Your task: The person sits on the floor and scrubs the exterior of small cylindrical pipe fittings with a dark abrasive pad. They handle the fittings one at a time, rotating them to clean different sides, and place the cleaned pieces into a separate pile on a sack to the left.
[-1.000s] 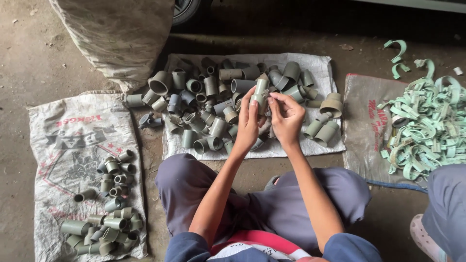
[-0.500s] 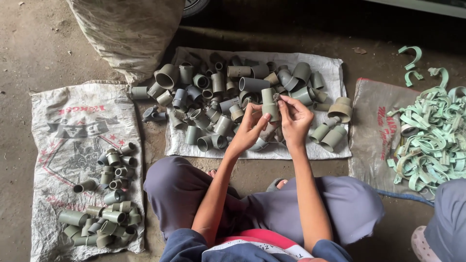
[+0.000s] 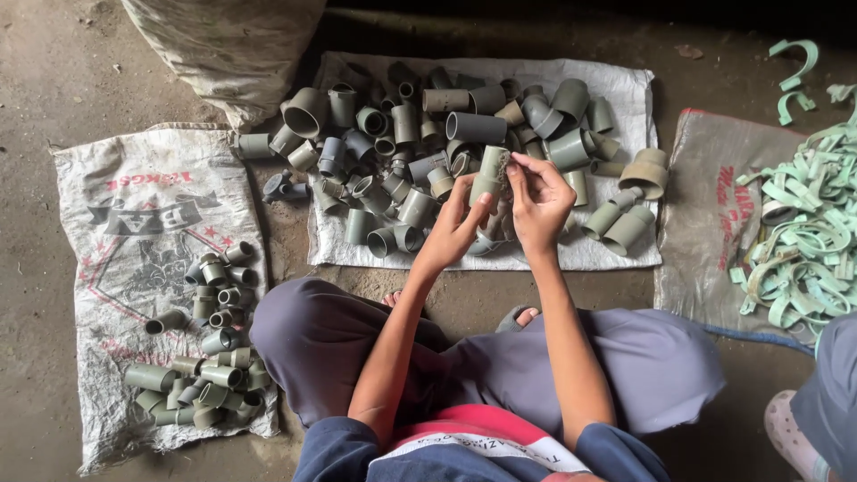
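I sit cross-legged on the ground. My left hand [image 3: 457,223] grips a short grey-green pipe fitting [image 3: 489,175] and holds it upright above the middle sack. My right hand [image 3: 536,201] is against the fitting's right side, its fingertips pinching at the upper rim. Below and behind my hands lies a heap of grey pipe fittings [image 3: 406,147] of several sizes on a white sack [image 3: 625,254].
A second printed sack [image 3: 134,223] on the left carries a smaller group of fittings [image 3: 205,357]. On the right, a grey sack [image 3: 705,205] bears a pile of pale green curved plastic strips [image 3: 808,241]. A full sack [image 3: 223,45] stands behind. Another person's leg and foot [image 3: 808,419] show at lower right.
The view has shifted slightly. My hands stay together on the fitting, turning it a little while the right fingers work at its rim.
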